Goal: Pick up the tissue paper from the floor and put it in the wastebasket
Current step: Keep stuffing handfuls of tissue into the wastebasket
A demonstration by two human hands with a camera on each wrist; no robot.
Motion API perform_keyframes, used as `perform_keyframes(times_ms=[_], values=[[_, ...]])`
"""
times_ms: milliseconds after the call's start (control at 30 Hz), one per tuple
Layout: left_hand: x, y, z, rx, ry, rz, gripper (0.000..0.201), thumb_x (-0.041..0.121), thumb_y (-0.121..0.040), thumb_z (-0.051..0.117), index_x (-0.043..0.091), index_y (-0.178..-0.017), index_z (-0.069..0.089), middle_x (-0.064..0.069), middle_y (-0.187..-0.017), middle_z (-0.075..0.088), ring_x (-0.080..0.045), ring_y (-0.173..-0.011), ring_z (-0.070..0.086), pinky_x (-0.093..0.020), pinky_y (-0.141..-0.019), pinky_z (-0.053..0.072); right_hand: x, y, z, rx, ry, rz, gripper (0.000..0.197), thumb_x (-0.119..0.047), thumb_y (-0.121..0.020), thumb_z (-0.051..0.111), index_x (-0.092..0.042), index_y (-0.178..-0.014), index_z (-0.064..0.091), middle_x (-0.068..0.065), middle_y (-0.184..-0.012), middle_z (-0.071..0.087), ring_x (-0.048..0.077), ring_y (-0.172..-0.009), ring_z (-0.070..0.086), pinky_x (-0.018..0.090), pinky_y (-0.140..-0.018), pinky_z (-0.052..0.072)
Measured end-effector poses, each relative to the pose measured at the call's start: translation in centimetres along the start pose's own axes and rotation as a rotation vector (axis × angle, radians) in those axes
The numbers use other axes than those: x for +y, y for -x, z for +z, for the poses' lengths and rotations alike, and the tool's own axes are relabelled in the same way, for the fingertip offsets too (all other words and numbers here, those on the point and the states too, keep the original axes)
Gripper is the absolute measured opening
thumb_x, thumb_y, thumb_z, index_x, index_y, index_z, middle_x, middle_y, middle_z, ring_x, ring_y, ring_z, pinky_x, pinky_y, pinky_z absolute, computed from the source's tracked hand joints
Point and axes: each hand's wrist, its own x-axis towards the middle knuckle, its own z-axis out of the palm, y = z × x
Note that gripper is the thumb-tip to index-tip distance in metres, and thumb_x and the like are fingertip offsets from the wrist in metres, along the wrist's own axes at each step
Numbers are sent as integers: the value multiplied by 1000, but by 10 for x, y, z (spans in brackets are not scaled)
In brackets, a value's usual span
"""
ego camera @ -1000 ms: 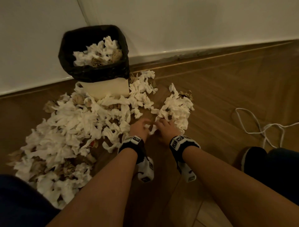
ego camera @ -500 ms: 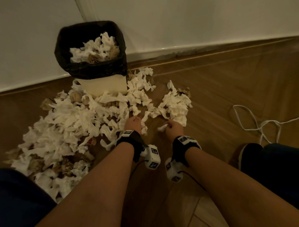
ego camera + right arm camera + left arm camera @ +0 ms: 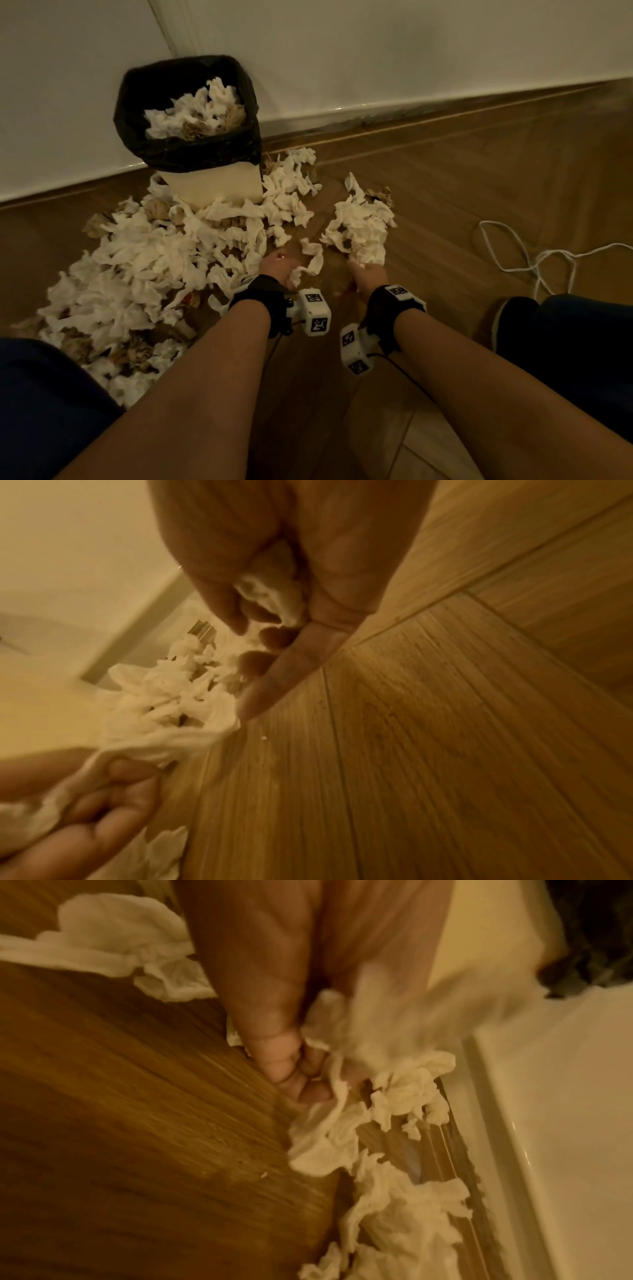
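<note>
A white wastebasket [image 3: 212, 188] with a black liner [image 3: 137, 137] stands against the wall, heaped with tissue. Crumpled white tissue paper [image 3: 147, 260] covers the floor in front of it and to its left, and a smaller heap [image 3: 359, 226] lies to the right. My left hand [image 3: 279, 265] grips a strip of tissue [image 3: 310, 260] just above the floor; its fingers [image 3: 291, 1056] are curled round the paper [image 3: 342, 1047]. My right hand [image 3: 366, 272] is at the near edge of the smaller heap. It holds a tissue wad [image 3: 270, 593] in its curled fingers [image 3: 274, 639].
A white cable [image 3: 534, 260] loops over the wooden floor [image 3: 479, 171] at the right. A dark shoe [image 3: 507, 318] and a knee are at the right edge, and another knee [image 3: 41, 404] sits at the lower left. The wall's skirting [image 3: 376, 116] runs behind the basket.
Both hands lay spread on the floor among the tissues a second ago. They have since closed on paper and drawn back slightly toward me.
</note>
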Motion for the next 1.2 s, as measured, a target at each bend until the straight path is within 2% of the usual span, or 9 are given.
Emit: perform_keyframes(times_ms=[133,267,367,433,600,700,900,1033,1200], values=[[0,1,-3,-21,58,-34,70,9,-94,51,10,-150,9,-12,-144,41,-28,-128,43,-25,-95,36,-10,14,-4,-15,-116,54,27,-33,-98,43,-8,-95,53,13,-66,55,17,-34,50,21,-36,44],[7,30,-4,-69,89,5,51,32,-97,47,7,-141,37,-11,-119,56,-21,-83,60,-19,-54,52,-21,27,-9,-4,-35,-36,26,-28,-98,42,-22,-84,63,5,-58,47,14,-39,34,18,-40,29],[10,39,-4,-72,150,1,42,28,-102,34,7,-136,44,-16,-136,49,-31,-109,58,-23,-61,45,-32,33,-12,17,-37,-94,37,-34,-96,44,-19,-66,59,2,-53,39,16,-44,32,22,-45,26],[14,46,-8,-115,232,-8,45,38,-102,24,12,-123,54,-13,-122,51,-25,-81,63,-22,-50,45,-39,40,-13,31,-57,-100,48,-47,-95,43,-14,-62,54,1,-49,38,16,-42,32,22,-45,26],[18,70,-24,-156,234,-11,46,49,-91,48,16,-123,50,-3,-92,57,-17,-73,62,-22,-58,50,-44,58,-20,-35,-182,-6,42,-40,-98,34,-12,-70,49,0,-56,28,14,-44,22,18,-43,20],[25,79,-30,-147,192,33,58,45,-89,55,16,-139,42,-13,-124,58,-33,-110,58,-34,-83,48,-46,72,-25,-89,-221,33,14,-14,-94,38,-11,-88,50,0,-57,26,12,-46,19,20,-43,18],[31,99,-35,-69,156,49,16,24,-95,50,9,-95,58,-8,-64,64,-25,-63,54,-30,-59,46,-52,92,-41,-75,-223,8,33,-12,-96,43,-2,-128,47,2,-64,30,14,-50,23,27,-46,22],[25,108,-38,-65,192,21,43,19,-98,42,3,-138,41,-20,-144,39,-34,-134,37,-39,-105,36,-53,103,-53,-52,-217,-17,33,-12,-96,43,-3,-128,48,3,-68,34,16,-54,31,29,-46,28],[33,126,-23,-141,258,89,35,19,-98,47,22,-133,44,-16,-120,58,-30,-86,59,-30,-65,53,-52,115,-59,-95,-243,-49,23,-5,-97,42,-6,-114,57,5,-72,37,15,-55,30,25,-45,30]])
